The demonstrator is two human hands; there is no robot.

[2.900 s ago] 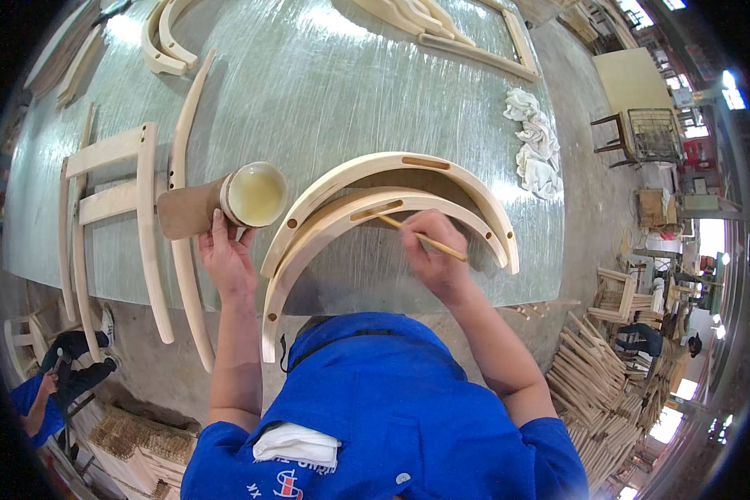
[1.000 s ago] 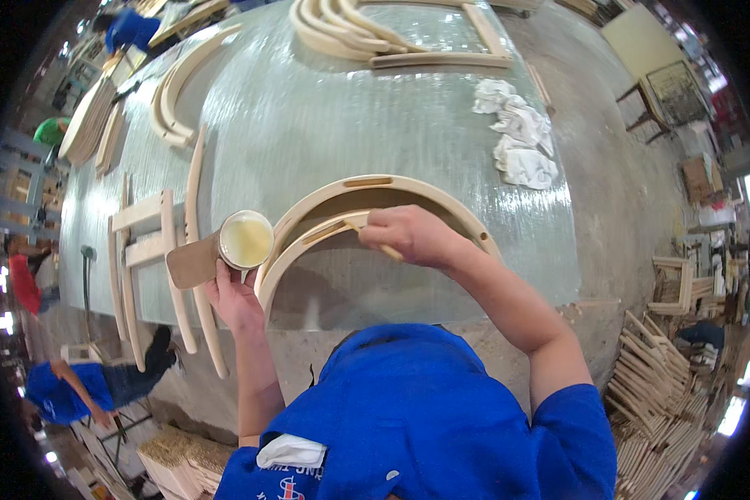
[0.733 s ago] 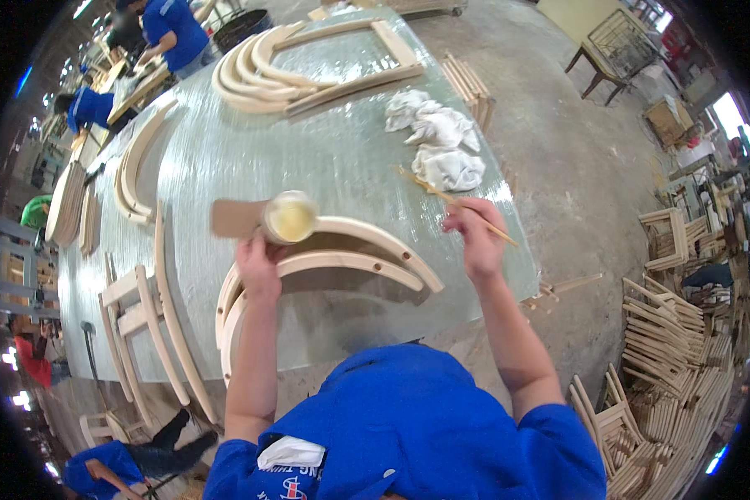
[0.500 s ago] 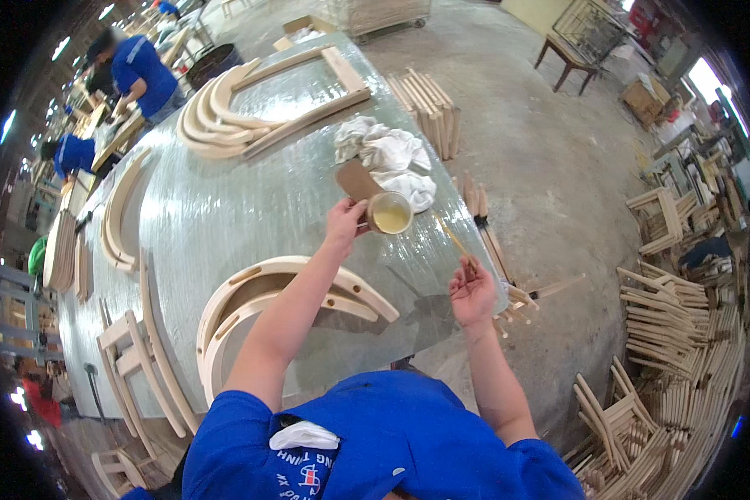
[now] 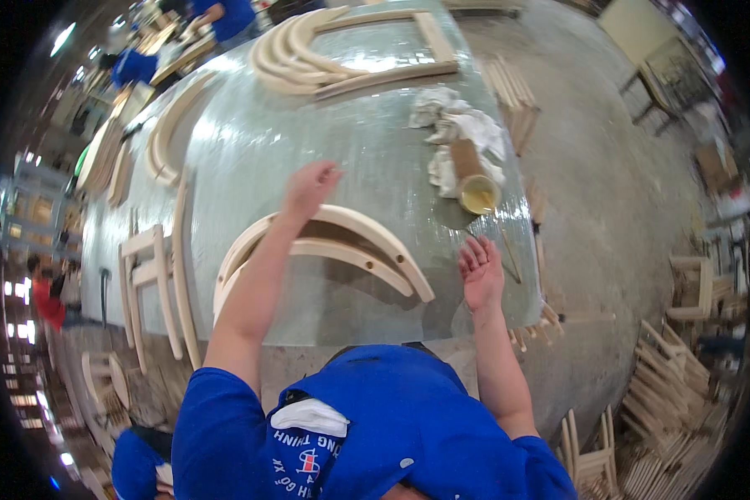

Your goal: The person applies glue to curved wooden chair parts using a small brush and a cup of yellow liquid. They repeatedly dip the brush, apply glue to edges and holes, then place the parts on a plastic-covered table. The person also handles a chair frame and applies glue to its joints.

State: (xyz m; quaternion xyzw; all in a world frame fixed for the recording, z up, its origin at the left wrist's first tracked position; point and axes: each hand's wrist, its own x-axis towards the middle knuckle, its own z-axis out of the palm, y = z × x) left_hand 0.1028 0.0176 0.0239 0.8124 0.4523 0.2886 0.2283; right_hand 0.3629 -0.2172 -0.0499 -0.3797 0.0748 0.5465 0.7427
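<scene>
My left hand, loosely curled and a little blurred, hovers above the far edge of a pair of curved wooden pieces with round holes; nothing shows in it. Palm up and fingers slightly spread, my right hand is empty near the table's right side. A thin stick lies on the table just to its right. Beyond that hand stands a cup of yellowish liquid. A brown flat piece extends behind the cup, against crumpled white cloths.
Plastic film covers the table. Curved frame parts lie at its far end, with another curved piece to the left. A slatted wooden frame leans at the left edge. Wooden sticks stand beyond the right edge; co-workers are far left.
The cup has left my left hand and now stands by the cloths on the right. My right hand has let go of the stick. My left hand has moved left, and the view has shifted.
</scene>
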